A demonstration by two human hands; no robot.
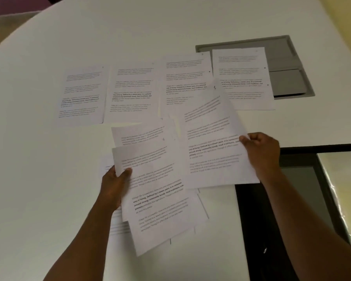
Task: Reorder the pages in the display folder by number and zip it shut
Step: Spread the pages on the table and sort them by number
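Note:
Several printed pages lie in a row on the white table: one at far left, then a second, a third and a fourth. My right hand pinches a single page by its right edge, holding it tilted above the table. My left hand grips a fanned stack of pages at its left edge. A black display folder with a clear sleeve lies open at lower right, partly under my right arm.
A grey recessed panel sits in the table at upper right, partly covered by the fourth page. More sheets lie under the stack I hold. The table's curved edge runs along the upper left.

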